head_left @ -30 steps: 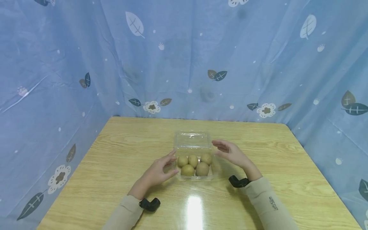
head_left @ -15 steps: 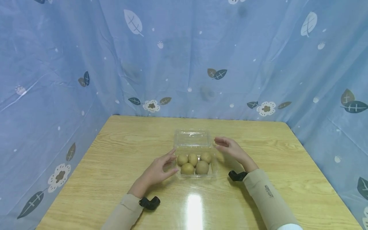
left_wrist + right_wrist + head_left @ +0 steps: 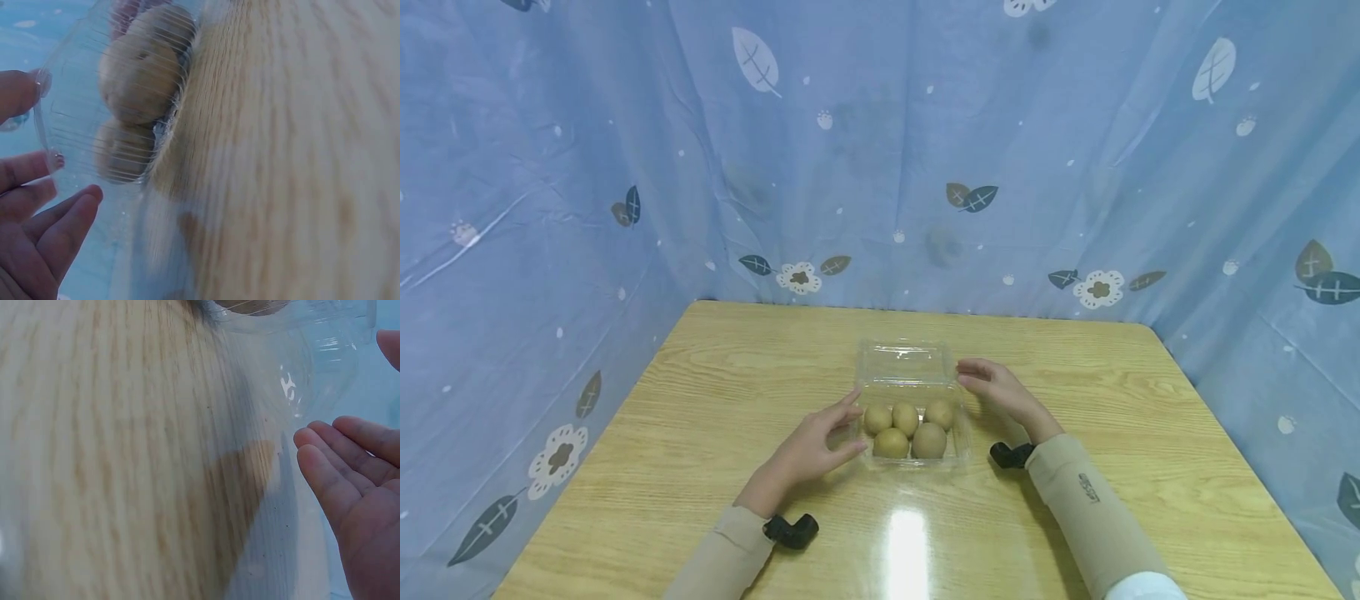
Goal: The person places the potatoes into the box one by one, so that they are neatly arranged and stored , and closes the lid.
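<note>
Clear plastic, the clamshell box [image 3: 910,417] sat mid-table with its lid [image 3: 904,364] still open and five kiwis [image 3: 908,429] inside. The left hand [image 3: 811,446] and right hand [image 3: 996,387] flanked it, fingers relaxed, gripping nothing; closing apparently remained.

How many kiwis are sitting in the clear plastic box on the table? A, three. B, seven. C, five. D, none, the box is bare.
C: the head view shows five brown kiwis in the tray of the clear plastic box, three in the back row and two in front, with the lid lying open behind them.
</note>
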`<state>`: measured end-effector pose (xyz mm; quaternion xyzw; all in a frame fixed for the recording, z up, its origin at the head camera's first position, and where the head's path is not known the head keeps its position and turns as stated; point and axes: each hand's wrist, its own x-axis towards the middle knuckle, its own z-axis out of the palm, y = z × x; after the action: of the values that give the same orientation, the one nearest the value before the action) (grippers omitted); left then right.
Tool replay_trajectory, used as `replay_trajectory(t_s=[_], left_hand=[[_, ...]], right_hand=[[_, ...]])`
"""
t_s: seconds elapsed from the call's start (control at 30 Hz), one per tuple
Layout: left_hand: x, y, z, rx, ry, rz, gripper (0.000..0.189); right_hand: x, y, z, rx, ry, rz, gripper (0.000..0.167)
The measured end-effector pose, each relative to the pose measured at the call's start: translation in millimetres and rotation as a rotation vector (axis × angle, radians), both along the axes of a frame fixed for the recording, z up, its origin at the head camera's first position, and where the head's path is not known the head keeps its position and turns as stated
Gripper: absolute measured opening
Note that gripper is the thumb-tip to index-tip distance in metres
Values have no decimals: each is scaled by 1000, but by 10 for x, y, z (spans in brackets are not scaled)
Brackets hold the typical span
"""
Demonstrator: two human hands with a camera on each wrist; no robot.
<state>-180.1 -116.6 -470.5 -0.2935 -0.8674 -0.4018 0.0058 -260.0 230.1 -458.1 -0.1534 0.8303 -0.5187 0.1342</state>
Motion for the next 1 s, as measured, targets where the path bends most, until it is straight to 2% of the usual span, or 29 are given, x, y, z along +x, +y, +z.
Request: replay_trajectory(t_s=[0.33, 0.67, 0.77, 1.0], left_hand=[[14, 2, 7, 9, 5, -10, 62], [16, 1, 1, 3, 13, -17, 64], [22, -3, -11, -3, 11, -19, 61], [17, 1, -16, 0, 18, -17, 56]], right_hand=[[-55, -22, 1, 49, -53, -1, 57], [-104, -40, 18, -36, -143, 25, 62], [-103, -48, 17, -43, -140, 23, 62], [-98, -57, 56, -33, -58, 4, 62]])
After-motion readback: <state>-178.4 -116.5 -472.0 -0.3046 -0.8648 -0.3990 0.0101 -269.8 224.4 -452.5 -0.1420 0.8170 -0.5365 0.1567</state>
